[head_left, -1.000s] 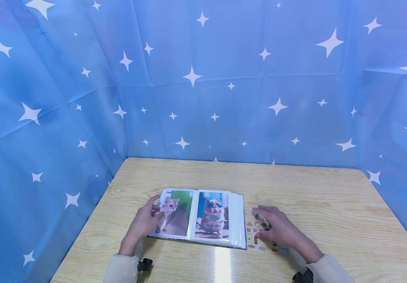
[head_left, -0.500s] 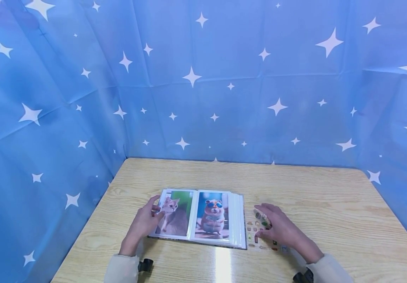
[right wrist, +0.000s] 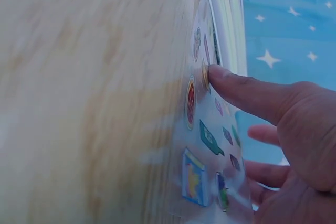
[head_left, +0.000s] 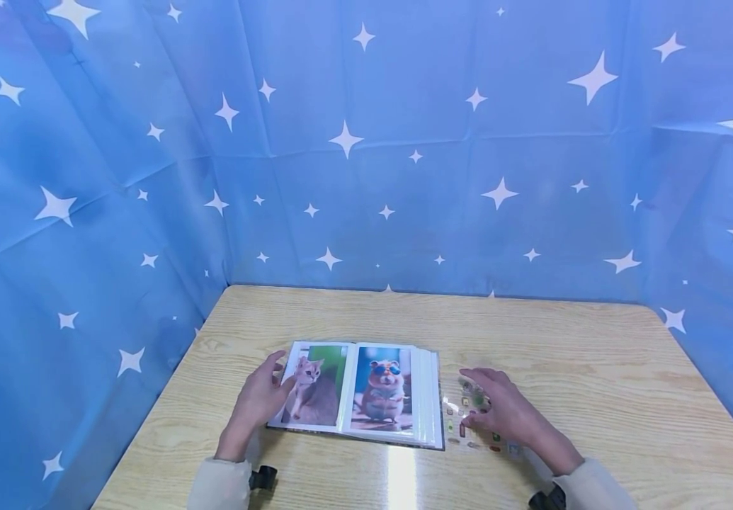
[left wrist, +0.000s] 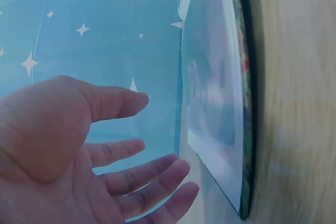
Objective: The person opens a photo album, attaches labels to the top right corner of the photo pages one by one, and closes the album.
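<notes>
lying open on the near part of the worktop (head_left: 564,354), a photo album (head_left: 428,398) shows a cat photo (head_left: 316,398) on its left page and a hamster photo (head_left: 384,393) on its right. the left hand (head_left: 258,398) is at the album's left edge, its grip apart, thumb and fingers spaced out. just to the right of the album lies a clear sticker sheet (head_left: 457,419) dotted with small coloured stickers (right wrist: 195,178). the right hand (head_left: 509,409) is over it, thumb tip against the sheet, its grip also apart, the other fingers toward the far side. a starry blue cloth (head_left: 430,212) hangs beyond the worktop's far edge.
</notes>
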`<state>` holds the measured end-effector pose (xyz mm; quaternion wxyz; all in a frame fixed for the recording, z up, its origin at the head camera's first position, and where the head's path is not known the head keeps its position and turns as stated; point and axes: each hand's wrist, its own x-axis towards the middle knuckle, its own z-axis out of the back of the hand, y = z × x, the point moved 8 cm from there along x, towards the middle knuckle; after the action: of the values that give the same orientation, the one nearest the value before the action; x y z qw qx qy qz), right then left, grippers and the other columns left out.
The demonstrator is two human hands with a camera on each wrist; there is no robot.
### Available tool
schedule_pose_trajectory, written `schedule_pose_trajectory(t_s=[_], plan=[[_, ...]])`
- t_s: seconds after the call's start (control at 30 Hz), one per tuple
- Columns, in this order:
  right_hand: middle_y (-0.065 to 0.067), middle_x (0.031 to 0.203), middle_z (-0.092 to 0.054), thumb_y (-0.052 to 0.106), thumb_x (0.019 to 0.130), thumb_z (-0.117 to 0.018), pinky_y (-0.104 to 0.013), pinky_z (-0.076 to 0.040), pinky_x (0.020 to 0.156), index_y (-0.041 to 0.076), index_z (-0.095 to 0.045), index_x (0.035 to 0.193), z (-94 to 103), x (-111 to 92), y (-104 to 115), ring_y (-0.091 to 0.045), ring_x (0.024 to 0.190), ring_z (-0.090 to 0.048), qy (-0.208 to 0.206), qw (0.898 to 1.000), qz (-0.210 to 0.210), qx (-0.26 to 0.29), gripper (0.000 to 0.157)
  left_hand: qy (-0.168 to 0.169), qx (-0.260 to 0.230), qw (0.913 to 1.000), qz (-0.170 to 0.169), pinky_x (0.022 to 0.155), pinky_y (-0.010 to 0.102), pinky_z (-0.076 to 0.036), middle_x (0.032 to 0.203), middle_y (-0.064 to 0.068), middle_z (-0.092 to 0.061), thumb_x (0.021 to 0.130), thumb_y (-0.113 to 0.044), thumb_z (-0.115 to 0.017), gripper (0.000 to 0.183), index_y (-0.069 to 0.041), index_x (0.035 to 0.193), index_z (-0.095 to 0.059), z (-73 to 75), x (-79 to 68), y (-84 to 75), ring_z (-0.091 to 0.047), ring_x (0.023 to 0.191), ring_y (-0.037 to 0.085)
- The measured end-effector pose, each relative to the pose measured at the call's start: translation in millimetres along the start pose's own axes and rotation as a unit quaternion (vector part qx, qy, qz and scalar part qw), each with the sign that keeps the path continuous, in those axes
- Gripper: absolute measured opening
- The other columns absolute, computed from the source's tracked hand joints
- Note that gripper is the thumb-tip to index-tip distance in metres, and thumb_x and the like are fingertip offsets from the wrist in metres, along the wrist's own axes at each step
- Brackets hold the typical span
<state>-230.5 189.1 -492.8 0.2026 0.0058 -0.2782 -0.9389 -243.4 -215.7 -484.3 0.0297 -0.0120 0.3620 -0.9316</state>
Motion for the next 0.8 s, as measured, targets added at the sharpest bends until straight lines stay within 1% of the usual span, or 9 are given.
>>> schedule_pose_trajectory(t_s=[0.1,0.17,0.3,0.47,0.53,0.6,0.67,0.77,0.8], plan=[[-0.022,0.133,-0.058,0.021,0.071,-0.089,-0.066,-0.042,0.095,0.001,-0.051,0.140,-0.3,0,-1,-0.046,0.120,-0.050,0.001,1.000,-0.005,-0.003,0.082,-0.018,-0.007,0.9998,0.001,0.087,0.054,-0.052,0.130,0.027,-0.058,0.093,-0.017,-0.067,0.061,0.000,0.146,-0.042,-0.7,0.4,-5.0,-0.062,0.110,0.040],[-0.020,0.132,-0.060,0.023,0.069,-0.089,-0.067,-0.040,0.093,0.003,-0.050,0.141,0.3,1,-1,-0.045,0.119,-0.051,-0.003,1.000,-0.006,-0.012,0.084,-0.032,-0.010,0.9994,-0.001,0.091,0.056,-0.050,0.133,0.027,-0.056,0.093,-0.018,-0.067,0.063,0.001,0.147,-0.040,-2.0,0.9,-9.2,-0.060,0.114,0.042],[-0.018,0.128,-0.062,0.027,0.066,-0.091,-0.063,-0.038,0.088,0.007,-0.051,0.141,1.4,1,-2,-0.043,0.117,-0.051,-0.012,0.999,-0.007,-0.032,0.088,-0.055,-0.017,0.9983,-0.011,0.099,0.058,-0.045,0.138,0.028,-0.052,0.092,-0.017,-0.067,0.063,0.001,0.147,-0.041,-4.8,1.5,-20.3,-0.052,0.123,0.044],[-0.014,0.121,-0.062,0.029,0.063,-0.092,-0.060,-0.037,0.088,0.009,-0.052,0.141,1.9,1,-5,-0.037,0.112,-0.052,-0.018,0.999,-0.010,-0.039,0.090,-0.065,-0.039,0.9970,-0.018,0.104,0.060,-0.040,0.144,0.024,-0.047,0.093,-0.020,-0.066,0.059,-0.004,0.146,-0.045,-8.2,-0.3,-34.5,-0.044,0.132,0.042],[-0.010,0.116,-0.060,0.028,0.064,-0.092,-0.057,-0.038,0.088,0.010,-0.052,0.140,1.6,1,-6,-0.030,0.106,-0.054,-0.014,0.999,-0.010,-0.035,0.088,-0.070,-0.046,0.9961,-0.027,0.104,0.059,-0.041,0.143,0.022,-0.048,0.093,-0.020,-0.066,0.057,-0.005,0.145,-0.047,-9.6,-1.2,-40.7,-0.044,0.133,0.041],[-0.007,0.111,-0.057,0.027,0.066,-0.092,-0.048,-0.042,0.084,0.009,-0.052,0.140,0.3,1,-7,-0.022,0.096,-0.053,-0.004,1.000,-0.010,-0.018,0.086,-0.077,-0.051,0.9948,-0.045,0.103,0.058,-0.041,0.141,0.022,-0.050,0.092,-0.018,-0.067,0.055,-0.005,0.143,-0.049,-11.4,-2.5,-48.3,-0.046,0.131,0.040],[-0.005,0.108,-0.054,0.026,0.069,-0.090,-0.036,-0.044,0.077,0.008,-0.050,0.141,-1.3,2,-8,-0.015,0.086,-0.049,0.012,1.000,-0.011,0.005,0.085,-0.081,-0.056,0.9931,-0.065,0.102,0.057,-0.043,0.138,0.021,-0.053,0.091,-0.016,-0.068,0.054,-0.004,0.141,-0.051,-14.3,-3.7,-55.7,-0.049,0.128,0.039],[-0.006,0.109,-0.051,0.024,0.071,-0.089,-0.027,-0.042,0.064,0.008,-0.046,0.145,-4.3,3,-11,-0.012,0.080,-0.044,0.036,0.998,-0.021,0.037,0.087,-0.081,-0.065,0.9901,-0.095,0.098,0.055,-0.046,0.134,0.023,-0.056,0.091,-0.014,-0.068,0.053,-0.003,0.139,-0.052,-19.8,-5.6,-67.1,-0.053,0.121,0.039],[-0.007,0.111,-0.051,0.024,0.072,-0.088,-0.027,-0.042,0.064,0.008,-0.045,0.146,-4.8,3,-11,-0.012,0.081,-0.045,0.041,0.998,-0.026,0.042,0.087,-0.079,-0.070,0.9892,-0.102,0.096,0.055,-0.047,0.133,0.023,-0.056,0.090,-0.014,-0.068,0.053,-0.003,0.139,-0.052,-22.0,-5.9,-70.4,-0.055,0.119,0.040]])
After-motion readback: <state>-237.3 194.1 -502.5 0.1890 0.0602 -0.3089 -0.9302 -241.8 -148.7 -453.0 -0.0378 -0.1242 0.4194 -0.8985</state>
